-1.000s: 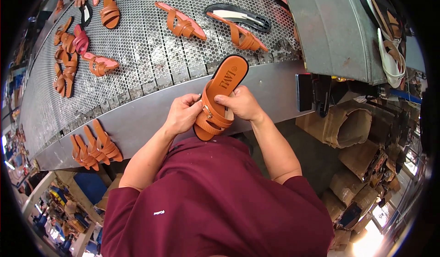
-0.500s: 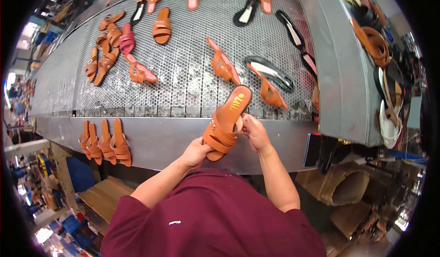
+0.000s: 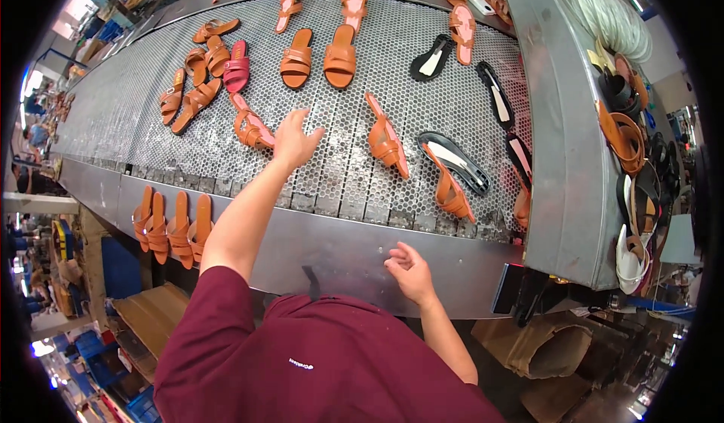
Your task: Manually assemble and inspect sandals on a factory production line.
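Note:
My left hand (image 3: 296,140) is stretched out over the mesh conveyor belt (image 3: 324,121), fingers apart with nothing in them. Right beside it lies an orange-brown strap upper with a pink underside (image 3: 253,123). Farther off, two finished tan sandals stand side by side, the left one (image 3: 296,59) and the right one (image 3: 340,57). My right hand (image 3: 411,272) hovers over the metal front edge (image 3: 339,249), its fingers loosely bent and holding nothing. Beyond it lie a tan upper (image 3: 387,140), a black sole with a white middle (image 3: 455,163) and another upper (image 3: 450,189).
Several tan sandals (image 3: 181,227) lean upright along the front edge at left. A red sandal (image 3: 237,68) and more tan ones lie on the belt's left. Black soles (image 3: 432,58) are on the right, near a metal housing (image 3: 566,136). Below are cardboard pieces (image 3: 539,347).
The tan sandal I held has left my hands; a second one now stands on the belt. My left hand has reached forward and my right has dropped back. The other person's hand is gone from the far edge.

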A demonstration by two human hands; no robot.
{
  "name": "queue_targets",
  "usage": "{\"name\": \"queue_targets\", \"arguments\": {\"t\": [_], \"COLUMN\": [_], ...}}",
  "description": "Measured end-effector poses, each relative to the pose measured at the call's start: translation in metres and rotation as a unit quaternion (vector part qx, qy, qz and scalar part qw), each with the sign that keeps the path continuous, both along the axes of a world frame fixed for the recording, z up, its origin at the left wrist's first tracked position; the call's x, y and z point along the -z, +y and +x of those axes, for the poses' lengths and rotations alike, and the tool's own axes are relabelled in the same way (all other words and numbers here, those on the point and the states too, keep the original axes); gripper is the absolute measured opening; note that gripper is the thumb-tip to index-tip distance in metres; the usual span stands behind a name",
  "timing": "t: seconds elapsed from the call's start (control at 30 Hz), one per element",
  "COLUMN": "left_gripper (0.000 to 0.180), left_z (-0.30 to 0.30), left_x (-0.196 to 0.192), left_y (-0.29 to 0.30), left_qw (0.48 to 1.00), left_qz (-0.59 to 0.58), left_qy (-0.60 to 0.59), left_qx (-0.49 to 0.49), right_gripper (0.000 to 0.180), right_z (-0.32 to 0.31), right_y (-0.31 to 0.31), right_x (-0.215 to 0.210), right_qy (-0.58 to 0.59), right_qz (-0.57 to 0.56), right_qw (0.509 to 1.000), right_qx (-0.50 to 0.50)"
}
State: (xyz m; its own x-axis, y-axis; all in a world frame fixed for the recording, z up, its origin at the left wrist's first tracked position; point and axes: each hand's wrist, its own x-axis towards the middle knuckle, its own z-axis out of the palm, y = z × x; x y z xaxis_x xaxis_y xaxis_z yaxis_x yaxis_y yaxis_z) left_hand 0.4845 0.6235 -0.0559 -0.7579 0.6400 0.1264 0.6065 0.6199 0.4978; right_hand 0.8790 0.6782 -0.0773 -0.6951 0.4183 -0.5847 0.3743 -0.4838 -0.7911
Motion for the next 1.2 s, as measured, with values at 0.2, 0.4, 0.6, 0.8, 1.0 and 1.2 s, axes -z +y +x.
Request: {"name": "queue_targets", "arguments": {"t": [0.2,0.4,0.6,0.8,1.0,1.2], "left_gripper": [0.054,0.021,0.018,0.024,0.023,0.027], "left_z": [-0.005,-0.050,-0.011,0.028,0.017,-0.046], "left_x": [-0.019,0.001,-0.075,-0.107,-0.090,-0.091], "left_y": [-0.096,-0.127,-0.146,-0.305,-0.462,-0.535], "left_qw": [0.944,0.955,0.942,0.659,0.553,0.506], "left_qz": [-0.221,-0.153,0.294,0.626,0.691,0.703], "left_qy": [0.224,0.225,-0.012,-0.299,-0.209,-0.148], "left_qx": [0.094,0.115,-0.160,-0.290,-0.416,-0.478], "right_gripper": [0.075,0.092,0.042,0.029,0.039,0.039], "right_z": [-0.050,-0.160,-0.190,-0.172,-0.124,-0.133], "right_y": [0.040,0.076,0.106,0.081,-0.011,-0.079], "right_x": [-0.016,-0.016,0.007,-0.017,-0.018,-0.041], "right_qy": [-0.045,-0.135,-0.125,-0.018,0.112,0.115], "right_qz": [0.491,0.556,0.594,0.203,-0.137,-0.242], "right_qw": [0.868,0.808,0.788,0.977,0.980,0.952], "right_qx": [-0.058,-0.143,-0.100,-0.063,-0.094,-0.147]}}
